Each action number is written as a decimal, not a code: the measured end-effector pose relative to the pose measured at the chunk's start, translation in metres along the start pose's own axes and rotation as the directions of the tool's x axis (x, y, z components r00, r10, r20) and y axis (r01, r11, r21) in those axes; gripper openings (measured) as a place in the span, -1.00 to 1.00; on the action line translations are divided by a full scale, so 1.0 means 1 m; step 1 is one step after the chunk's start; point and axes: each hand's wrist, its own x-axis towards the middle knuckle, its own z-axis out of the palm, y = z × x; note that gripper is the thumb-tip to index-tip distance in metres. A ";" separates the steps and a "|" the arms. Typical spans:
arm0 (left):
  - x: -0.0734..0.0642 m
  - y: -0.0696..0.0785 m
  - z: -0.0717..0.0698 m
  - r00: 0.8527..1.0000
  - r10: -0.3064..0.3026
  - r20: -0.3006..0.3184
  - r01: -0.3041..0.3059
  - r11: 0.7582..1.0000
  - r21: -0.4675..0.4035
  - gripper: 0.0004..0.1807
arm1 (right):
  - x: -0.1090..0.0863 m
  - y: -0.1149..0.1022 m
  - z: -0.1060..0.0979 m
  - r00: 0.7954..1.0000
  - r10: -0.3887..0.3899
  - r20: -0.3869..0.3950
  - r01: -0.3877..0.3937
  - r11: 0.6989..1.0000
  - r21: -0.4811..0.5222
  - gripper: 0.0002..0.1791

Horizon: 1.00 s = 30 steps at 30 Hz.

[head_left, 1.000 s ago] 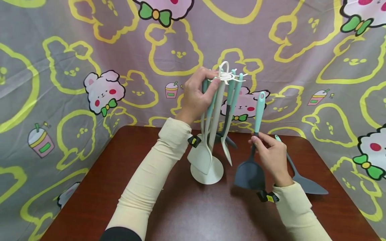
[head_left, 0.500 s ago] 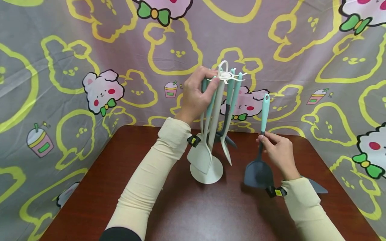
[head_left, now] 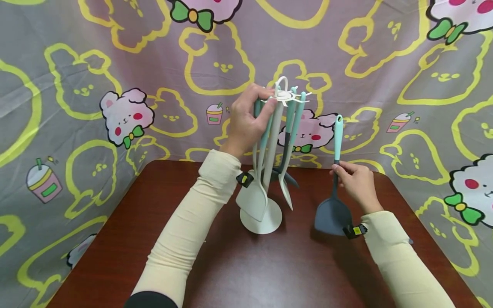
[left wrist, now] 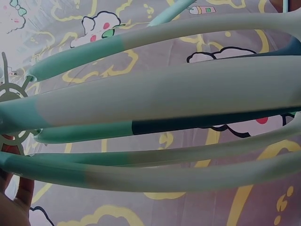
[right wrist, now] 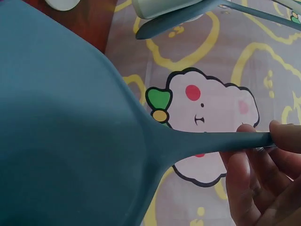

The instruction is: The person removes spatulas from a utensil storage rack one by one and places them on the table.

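A white rotating utensil rack (head_left: 271, 158) stands near the middle of the table, with several mint-handled utensils hanging from its top ring. My left hand (head_left: 246, 122) grips the rack at that ring, thumb in front, beside the handles. At the left edge of the left wrist view, fingers (left wrist: 23, 190) show by the ring. To the right of the rack, my right hand (head_left: 358, 186) pinches the dark neck of a spatula (head_left: 333, 216), which is upright with its mint handle up and blade down. The blade (right wrist: 70, 117) fills much of the right wrist view.
A pale spatula (head_left: 254, 201) hangs at the rack's front left, over the round white base (head_left: 265, 224). The brown table (head_left: 246, 273) is backed by a patterned cloth (head_left: 146, 42). A grey tip (head_left: 411, 241) peeks out behind the right sleeve.
The right hand has carried the spatula to the right, away from the rack. Its forearm now covers most of the other grey spatula lying on the table. The left hand keeps its grip.
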 end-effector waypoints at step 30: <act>-0.001 -0.001 0.001 1.000 -0.003 -0.011 0.003 1.000 0.003 -0.88 | 0.029 0.033 -0.003 0.971 0.147 0.190 -0.156 0.987 0.032 -0.54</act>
